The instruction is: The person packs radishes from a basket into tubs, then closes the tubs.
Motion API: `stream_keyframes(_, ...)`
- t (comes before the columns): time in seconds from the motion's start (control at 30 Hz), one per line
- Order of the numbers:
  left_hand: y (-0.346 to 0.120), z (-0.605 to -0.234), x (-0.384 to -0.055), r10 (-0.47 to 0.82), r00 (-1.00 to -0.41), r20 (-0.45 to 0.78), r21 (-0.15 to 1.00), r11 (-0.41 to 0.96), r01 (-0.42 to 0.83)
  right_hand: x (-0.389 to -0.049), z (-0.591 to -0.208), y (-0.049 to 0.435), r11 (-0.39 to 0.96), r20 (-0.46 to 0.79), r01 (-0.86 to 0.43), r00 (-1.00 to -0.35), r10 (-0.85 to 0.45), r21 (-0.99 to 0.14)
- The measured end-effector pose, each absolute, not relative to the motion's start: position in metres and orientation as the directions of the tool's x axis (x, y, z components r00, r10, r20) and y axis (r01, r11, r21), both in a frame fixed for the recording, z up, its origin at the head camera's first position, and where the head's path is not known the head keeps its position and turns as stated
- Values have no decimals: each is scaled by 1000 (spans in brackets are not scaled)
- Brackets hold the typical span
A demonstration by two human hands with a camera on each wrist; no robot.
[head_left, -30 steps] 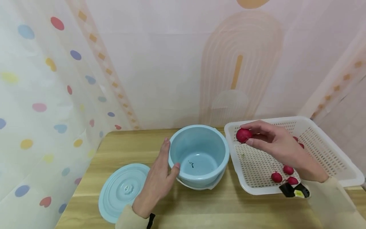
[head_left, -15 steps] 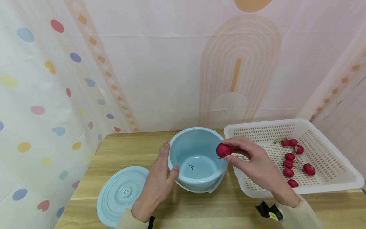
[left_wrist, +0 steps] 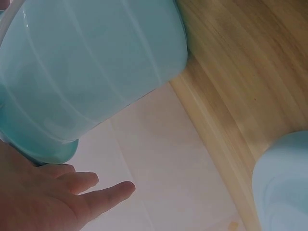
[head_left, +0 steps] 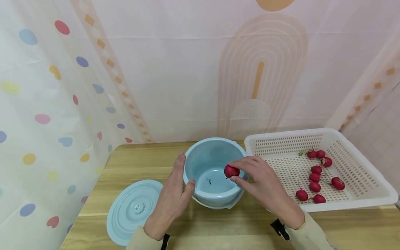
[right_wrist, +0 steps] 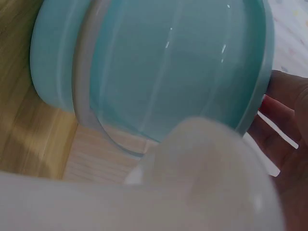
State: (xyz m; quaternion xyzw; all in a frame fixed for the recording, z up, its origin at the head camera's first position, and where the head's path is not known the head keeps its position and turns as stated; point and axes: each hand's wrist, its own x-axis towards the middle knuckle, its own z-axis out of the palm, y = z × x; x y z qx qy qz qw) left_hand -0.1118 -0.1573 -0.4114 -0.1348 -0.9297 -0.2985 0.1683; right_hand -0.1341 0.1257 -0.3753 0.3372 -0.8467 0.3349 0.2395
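Observation:
A light-blue bucket stands upright on the wooden table, with a few dark green scraps on its floor. My right hand pinches a red radish between fingertips and thumb, over the bucket's mouth at its right side. Along the left of the rim lies my left hand, fingers straight against the outside and thumb at the rim. Those straight fingers also show in the left wrist view, beside the bucket wall. In the right wrist view the bucket mostly hides the held radish.
A white perforated basket at the right holds several radishes. A light-blue lid lies on the table, left of the bucket. Behind the table hangs a patterned curtain.
My right hand has carried the radish leftward from above the basket to over the bucket's mouth. My left hand has stayed at the rim.

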Motion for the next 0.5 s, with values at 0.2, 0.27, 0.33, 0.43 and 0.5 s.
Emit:
stream_keyframes(0.2, -157, -411, -113, 155, -905, 397, 505, 787, 356, -134, -374, 122, 629, 582, -691, -691, -429, -358)
stream_keyframes(0.27, -157, -411, -113, 157, -905, 395, 508, 783, 358, -133, -372, 123, 643, 550, -675, -711, -438, -360)
stream_keyframes(0.33, -157, -411, -114, 157, -906, 393, 512, 781, 358, -132, -371, 124, 652, 512, -658, -735, -445, -378)
stream_keyframes(0.43, -157, -411, -114, 157, -905, 396, 515, 778, 360, -129, -369, 129, 655, 447, -626, -773, -450, -423)
stream_keyframes(0.5, -157, -411, -114, 154, -904, 400, 514, 778, 360, -127, -369, 133, 658, 413, -606, -792, -449, -447)
